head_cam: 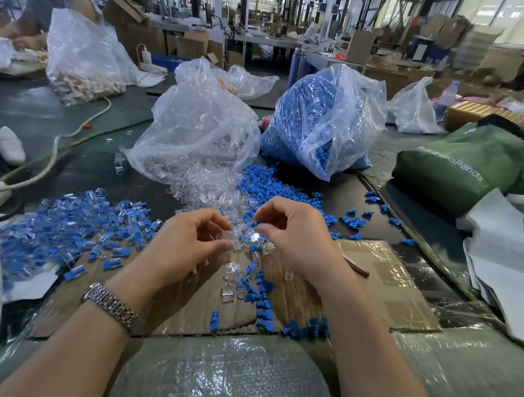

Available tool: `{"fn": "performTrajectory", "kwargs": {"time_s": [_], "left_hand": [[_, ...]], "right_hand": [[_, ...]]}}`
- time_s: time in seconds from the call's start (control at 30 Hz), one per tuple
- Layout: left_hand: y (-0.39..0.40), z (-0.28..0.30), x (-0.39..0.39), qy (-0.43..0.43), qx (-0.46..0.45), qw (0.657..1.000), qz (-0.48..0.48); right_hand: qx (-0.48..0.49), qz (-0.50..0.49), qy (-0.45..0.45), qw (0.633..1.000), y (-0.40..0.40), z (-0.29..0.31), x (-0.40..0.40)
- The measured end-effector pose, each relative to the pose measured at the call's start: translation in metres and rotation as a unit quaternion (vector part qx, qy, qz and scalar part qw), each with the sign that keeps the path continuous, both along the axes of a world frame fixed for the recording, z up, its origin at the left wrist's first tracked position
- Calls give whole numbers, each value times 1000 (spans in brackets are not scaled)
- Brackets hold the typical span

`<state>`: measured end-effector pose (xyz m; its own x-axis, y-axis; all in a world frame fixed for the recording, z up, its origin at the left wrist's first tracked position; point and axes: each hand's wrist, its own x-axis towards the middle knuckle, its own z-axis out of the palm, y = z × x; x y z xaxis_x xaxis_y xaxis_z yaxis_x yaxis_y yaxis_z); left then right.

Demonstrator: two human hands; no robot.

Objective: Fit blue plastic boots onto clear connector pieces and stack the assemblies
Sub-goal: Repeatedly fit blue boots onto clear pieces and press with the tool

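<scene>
Across the whole frame runs a dark worktable (81,169), w/ a flat sheet of cardboard (381,285) lying at lower centre. Upper centre: two big clear plastic bags side by side, apart. Left bag (194,132) is full of clear connectors and spills a heap of them (205,195) toward centre frame; right bag (323,122) is packed w/ blue boots, w/ a loose spread of boots (274,183) in front of it. Centre right lies a green bag (459,167) w/ pale lettering. Centre left: a wide pile of finished pieces (69,226), each a small clear shell w/ a blue boot fitted on one end, lying jumbled, not in a neat stack. Lower centre, on the cardboard, a line of loose blue boots (263,306) mixed w/ a few clear connectors.

Left hand (187,243), metal watch (111,307) on its wrist, has fingers curled and pinches a clear connector (226,237) at the fingertips. Right hand (295,231) is curled too, thumb and forefinger pinched together just beside that connector; what it grips is too small and glary to tell. Both hands hover at the near edge of the clear heap.
</scene>
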<state>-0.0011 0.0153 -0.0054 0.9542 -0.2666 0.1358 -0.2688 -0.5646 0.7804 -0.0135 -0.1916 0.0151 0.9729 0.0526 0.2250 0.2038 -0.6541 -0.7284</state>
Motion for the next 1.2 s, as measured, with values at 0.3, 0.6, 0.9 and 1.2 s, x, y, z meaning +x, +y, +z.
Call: {"fn": "performTrajectory", "kwargs": {"time_s": [0.3,0.6,0.9,1.2], "left_hand": [[-1,-2,2,11,-26,999,33],[8,3,0,32,75,996,-46],[7,1,-4,-23,100,994,-39],[4,0,-1,-8,82,996,-18]], "right_hand": [[-3,-4,-6,1000,0,0,0],[-7,-5,-9,1000,-1,2,-2],[-17,3,-2,1000,1,4,-4],[-7,18,-9,1000,1,5,-5]]}}
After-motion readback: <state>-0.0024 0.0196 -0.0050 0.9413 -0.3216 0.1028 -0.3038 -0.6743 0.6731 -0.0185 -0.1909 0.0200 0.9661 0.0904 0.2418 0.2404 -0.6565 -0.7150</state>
